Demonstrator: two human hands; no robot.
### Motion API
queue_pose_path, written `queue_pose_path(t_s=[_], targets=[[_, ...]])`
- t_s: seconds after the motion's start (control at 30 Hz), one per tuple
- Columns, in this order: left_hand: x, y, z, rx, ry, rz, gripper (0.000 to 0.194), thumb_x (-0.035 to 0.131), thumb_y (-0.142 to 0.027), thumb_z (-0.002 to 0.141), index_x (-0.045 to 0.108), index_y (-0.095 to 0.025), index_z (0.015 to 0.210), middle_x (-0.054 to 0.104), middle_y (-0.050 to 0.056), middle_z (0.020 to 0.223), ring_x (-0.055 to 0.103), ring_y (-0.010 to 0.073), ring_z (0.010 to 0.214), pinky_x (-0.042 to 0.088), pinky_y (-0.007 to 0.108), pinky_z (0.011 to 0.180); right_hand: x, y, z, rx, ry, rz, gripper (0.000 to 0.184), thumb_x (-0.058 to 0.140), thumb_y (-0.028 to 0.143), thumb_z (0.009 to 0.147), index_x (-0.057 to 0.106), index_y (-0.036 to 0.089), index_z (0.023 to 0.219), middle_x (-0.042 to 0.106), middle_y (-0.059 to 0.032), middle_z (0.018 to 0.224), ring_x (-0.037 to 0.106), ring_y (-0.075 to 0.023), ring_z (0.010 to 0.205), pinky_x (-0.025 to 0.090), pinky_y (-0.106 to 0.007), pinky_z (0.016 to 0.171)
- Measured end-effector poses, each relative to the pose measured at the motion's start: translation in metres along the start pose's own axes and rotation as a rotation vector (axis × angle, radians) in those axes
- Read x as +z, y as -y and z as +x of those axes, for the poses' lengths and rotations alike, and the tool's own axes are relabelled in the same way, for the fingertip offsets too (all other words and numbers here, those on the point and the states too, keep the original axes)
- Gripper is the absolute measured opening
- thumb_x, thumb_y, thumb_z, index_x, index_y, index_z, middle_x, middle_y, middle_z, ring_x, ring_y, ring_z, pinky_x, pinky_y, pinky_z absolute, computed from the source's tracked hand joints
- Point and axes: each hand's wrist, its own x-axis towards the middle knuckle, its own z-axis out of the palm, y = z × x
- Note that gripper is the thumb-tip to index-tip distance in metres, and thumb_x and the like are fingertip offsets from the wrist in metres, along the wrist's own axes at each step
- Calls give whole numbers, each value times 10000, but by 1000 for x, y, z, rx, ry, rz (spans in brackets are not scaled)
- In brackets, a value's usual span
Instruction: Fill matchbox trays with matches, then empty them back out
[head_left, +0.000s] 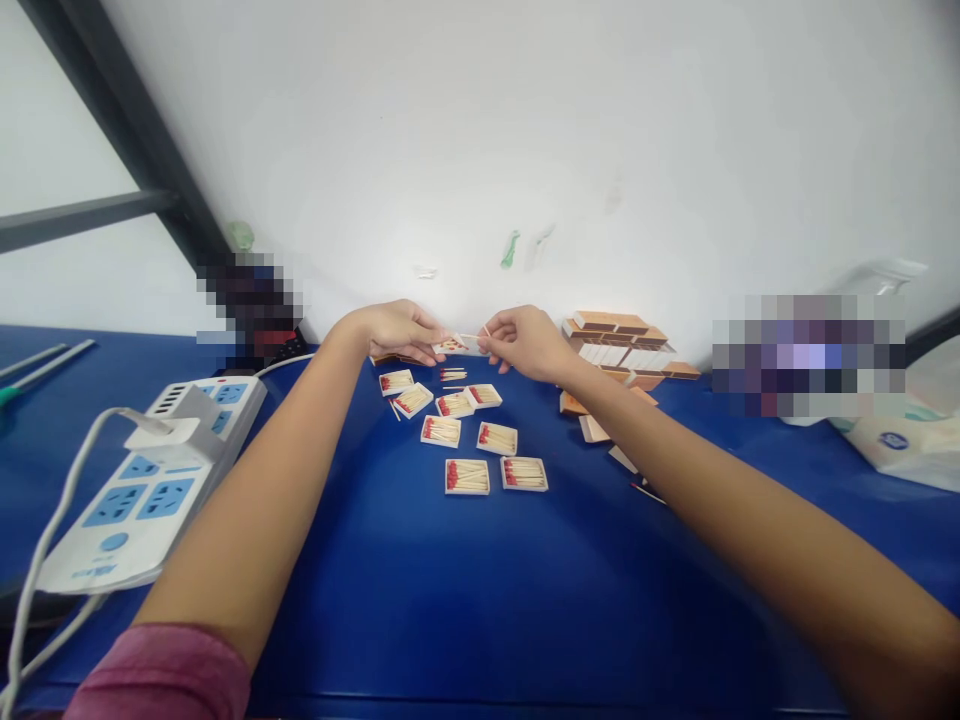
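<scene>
1. Left hand [405, 330]: stretched toward the far side, thumb and fingers closed on the left edge of a small card tray [453, 346] just above the desk [480, 580]; the exact grip is hard to make out.
2. Right hand [523, 340]: fingers curled, tips pinching a thin, pale stick [469, 337] beside that tray; its end is too small to read.
3. Eight shallow, rectangular white trays [524, 474] lie on the smooth, glossy blue desk, nearer than the hands, holding red-tipped wooden matches.
4. Loose matches [453, 375] lie just nearer than the held tray; others lie by the leftmost trays and at the right forearm.
5. Far right, a stack [619, 345] of orange-brown and white boxes stands by the matte white wall [465, 150]; the right forearm partly covers more boxes [595, 429].
6. Left, a hard white plastic power strip [154, 490] with blue sockets; the left forearm hides part of its edge.
7. A soft mauve sleeve [165, 670] is cut off at the near edge; pixelated patches mask both sides.
</scene>
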Motion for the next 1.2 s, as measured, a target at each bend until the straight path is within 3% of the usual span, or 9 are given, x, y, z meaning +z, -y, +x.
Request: queue_pose_path(t_s=[0.17,0.3,0.43,0.67,0.93,1.1,1.2], targets=[[-7,-5,-9,-6,-58,12,282,882,-280,792,805,-112,1005,802,121,878,773,195,868,599,291,930,-4,-9,1,40,30,57,250,846,327,834,685,141,788,748,-93,718,662,-135,537,549,-234,459],[-11,-7,-14,-1,-91,9,286,864,-258,813,802,-103,1045,804,133,932,777,207,883,592,312,959,3,-15,4,86,163,40,204,850,294,800,720,137,792,778,-115,806,676,-142,618,518,-206,466],[-9,-7,-14,-6,-103,-8,242,840,-217,834,798,-95,1039,804,138,927,779,212,888,586,326,979,20,-15,11,0,257,-46,79,765,213,825,766,133,830,790,-86,823,694,-146,710,532,-223,617],[-6,-7,-14,-4,-98,-10,251,871,-219,797,797,-100,1006,804,128,895,782,213,878,591,332,982,34,-14,17,-61,240,-120,93,764,223,806,783,133,821,774,-59,778,662,-144,702,484,-250,656],[-6,-10,-18,8,-82,15,250,828,-227,838,806,-97,1051,805,147,954,783,230,935,573,345,1014,20,-4,16,-75,220,-159,137,749,246,825,795,122,862,782,-84,810,678,-163,716,496,-262,650],[-11,-12,-21,38,-125,12,191,827,-198,822,822,-118,995,803,136,1025,779,227,955,563,355,1028,2,19,26,-150,234,-510,72,759,168,795,800,130,841,778,-82,810,690,-184,741,489,-278,671],[-19,-13,-24,66,-152,19,196,840,-199,802,821,-129,984,801,129,1053,766,233,1016,557,355,1034,10,33,28,-176,320,-837,107,740,101,794,797,130,879,779,-119,878,700,-216,790,477,-303,695]])
